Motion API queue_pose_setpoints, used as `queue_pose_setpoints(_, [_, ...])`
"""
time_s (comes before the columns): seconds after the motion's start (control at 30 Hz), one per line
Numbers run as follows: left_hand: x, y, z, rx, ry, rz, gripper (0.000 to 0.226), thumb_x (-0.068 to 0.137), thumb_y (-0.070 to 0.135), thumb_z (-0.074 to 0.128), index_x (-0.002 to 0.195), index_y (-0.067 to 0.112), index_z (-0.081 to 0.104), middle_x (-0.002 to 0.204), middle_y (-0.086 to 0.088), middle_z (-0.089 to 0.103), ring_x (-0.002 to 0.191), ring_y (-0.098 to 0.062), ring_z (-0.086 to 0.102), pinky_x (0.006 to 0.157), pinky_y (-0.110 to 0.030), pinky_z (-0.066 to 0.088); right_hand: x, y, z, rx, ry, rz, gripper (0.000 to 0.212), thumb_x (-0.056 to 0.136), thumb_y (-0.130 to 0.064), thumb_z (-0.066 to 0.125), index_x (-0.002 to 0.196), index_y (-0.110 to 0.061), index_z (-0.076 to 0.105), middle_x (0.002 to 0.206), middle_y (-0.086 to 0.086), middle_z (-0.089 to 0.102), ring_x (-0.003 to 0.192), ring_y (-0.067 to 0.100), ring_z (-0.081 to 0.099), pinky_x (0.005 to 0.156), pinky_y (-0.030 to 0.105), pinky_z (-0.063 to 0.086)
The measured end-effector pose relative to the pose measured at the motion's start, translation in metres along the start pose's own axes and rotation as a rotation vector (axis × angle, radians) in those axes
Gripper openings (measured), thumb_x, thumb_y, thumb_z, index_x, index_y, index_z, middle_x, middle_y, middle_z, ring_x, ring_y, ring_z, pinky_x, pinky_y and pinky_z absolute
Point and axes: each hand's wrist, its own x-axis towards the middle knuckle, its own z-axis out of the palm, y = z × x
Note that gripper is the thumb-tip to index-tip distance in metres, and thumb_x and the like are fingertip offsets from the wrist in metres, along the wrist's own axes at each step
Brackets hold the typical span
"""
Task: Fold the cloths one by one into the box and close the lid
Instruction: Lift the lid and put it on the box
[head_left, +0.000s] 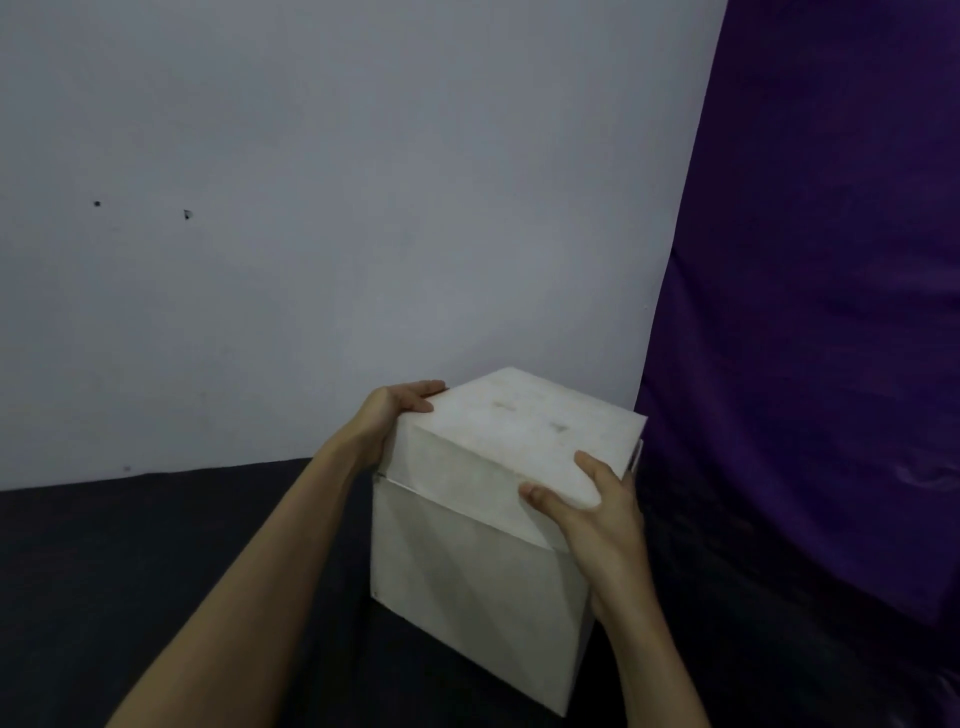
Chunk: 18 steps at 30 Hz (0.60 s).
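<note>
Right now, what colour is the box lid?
White, a little smudged on top; the lid shows best in the head view.

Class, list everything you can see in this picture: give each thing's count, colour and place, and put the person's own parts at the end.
box: one, white, standing on the dark surface, right of centre.
lid: one, white, sitting on top of the box, its near edge overlapping the box wall.
dark surface: one, black, under the box, across the bottom.
wall: one, pale grey, behind, with two small dark marks.
purple curtain: one, purple, along the right side.
cloths: none visible.
left hand: one, gripping the lid's far left corner.
right hand: one, fingers curled over the lid's near right corner.
</note>
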Motion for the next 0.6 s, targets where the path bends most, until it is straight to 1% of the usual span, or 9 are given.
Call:
queue_pose_setpoints(0.07, [-0.001, -0.003, 0.000, -0.038, -0.022, -0.014, 0.052, 0.082, -0.003, 0.036, 0.131, 0.003, 0.049, 0.141, -0.011, 0.048, 0.108, -0.024, 0.051, 0.091, -0.029, 0.039, 0.001, -0.002, -0.001, 0.021, -0.002, -0.003, 0.073, 0.071, -0.026, 0.079, 0.135, -0.015, 0.046, 0.148, -0.003, 0.027, 0.130, 0.020, 0.040, 0.109, 0.036, 0.038])
queue_pose_setpoints(0.13, [-0.003, -0.007, -0.003, -0.059, -0.033, -0.032, 0.051, 0.083, -0.001, 0.035, 0.132, 0.003, 0.048, 0.140, -0.011, 0.048, 0.099, -0.022, 0.055, 0.079, -0.028, 0.045, 0.004, -0.005, -0.001, 0.024, 0.000, -0.026, 0.070, 0.071, -0.024, 0.078, 0.134, -0.013, 0.047, 0.146, -0.002, 0.029, 0.130, 0.020, 0.040, 0.109, 0.038, 0.038])
queue_pose_setpoints(0.17, [-0.004, -0.010, -0.004, -0.060, -0.032, -0.045, 0.051, 0.084, -0.001, 0.034, 0.133, 0.003, 0.047, 0.139, -0.011, 0.048, 0.098, -0.021, 0.055, 0.075, -0.026, 0.045, 0.005, -0.006, 0.000, 0.013, -0.002, -0.029, 0.070, 0.071, -0.024, 0.078, 0.133, -0.012, 0.048, 0.146, -0.001, 0.029, 0.130, 0.020, 0.040, 0.109, 0.038, 0.038])
queue_pose_setpoints(0.23, [-0.002, -0.014, -0.004, -0.040, -0.034, -0.058, 0.050, 0.085, -0.001, 0.034, 0.133, 0.002, 0.047, 0.140, -0.012, 0.047, 0.105, -0.023, 0.051, 0.074, -0.023, 0.045, 0.008, -0.007, -0.001, -0.013, -0.012, -0.023, 0.069, 0.072, -0.024, 0.078, 0.133, -0.012, 0.048, 0.149, 0.001, 0.027, 0.131, 0.021, 0.040, 0.109, 0.036, 0.037])
queue_pose_setpoints(0.37, [0.003, -0.016, -0.007, 0.078, -0.048, -0.076, 0.049, 0.085, 0.001, 0.036, 0.132, 0.006, 0.049, 0.143, -0.011, 0.045, 0.112, -0.023, 0.048, 0.079, -0.023, 0.044, 0.006, 0.000, 0.000, -0.056, -0.036, 0.008, 0.070, 0.072, -0.030, 0.077, 0.134, -0.015, 0.047, 0.152, 0.003, 0.024, 0.132, 0.022, 0.039, 0.109, 0.035, 0.037])
queue_pose_setpoints(0.43, [0.004, -0.017, -0.008, 0.178, -0.088, -0.094, 0.050, 0.086, 0.001, 0.035, 0.134, 0.006, 0.046, 0.146, -0.008, 0.042, 0.117, -0.023, 0.046, 0.088, -0.026, 0.042, 0.004, 0.006, 0.000, -0.095, -0.044, 0.012, 0.071, 0.073, -0.034, 0.076, 0.135, -0.017, 0.047, 0.153, 0.002, 0.021, 0.133, 0.022, 0.037, 0.109, 0.035, 0.037])
queue_pose_setpoints(0.47, [0.002, -0.017, -0.008, 0.259, -0.121, -0.109, 0.051, 0.087, 0.000, 0.034, 0.137, 0.005, 0.042, 0.148, -0.007, 0.039, 0.124, -0.023, 0.043, 0.095, -0.026, 0.037, 0.004, 0.009, 0.000, -0.123, -0.045, 0.009, 0.071, 0.072, -0.036, 0.076, 0.135, -0.018, 0.047, 0.154, 0.002, 0.020, 0.134, 0.022, 0.036, 0.110, 0.037, 0.036])
queue_pose_setpoints(0.53, [-0.001, -0.019, -0.006, 0.389, -0.177, -0.123, 0.053, 0.089, -0.002, 0.031, 0.142, 0.003, 0.034, 0.152, -0.006, 0.031, 0.138, -0.022, 0.032, 0.108, -0.025, 0.024, 0.006, 0.016, -0.001, -0.183, -0.052, 0.009, 0.072, 0.071, -0.038, 0.076, 0.135, -0.020, 0.047, 0.155, 0.003, 0.017, 0.137, 0.024, 0.033, 0.112, 0.041, 0.035])
queue_pose_setpoints(0.6, [-0.005, -0.021, -0.006, 0.413, -0.180, -0.108, 0.054, 0.090, -0.003, 0.031, 0.143, 0.004, 0.031, 0.154, -0.005, 0.027, 0.142, -0.021, 0.025, 0.113, -0.026, 0.017, 0.005, 0.023, -0.001, -0.221, -0.071, 0.001, 0.073, 0.072, -0.041, 0.074, 0.136, -0.022, 0.045, 0.156, 0.001, 0.014, 0.139, 0.023, 0.029, 0.113, 0.041, 0.032])
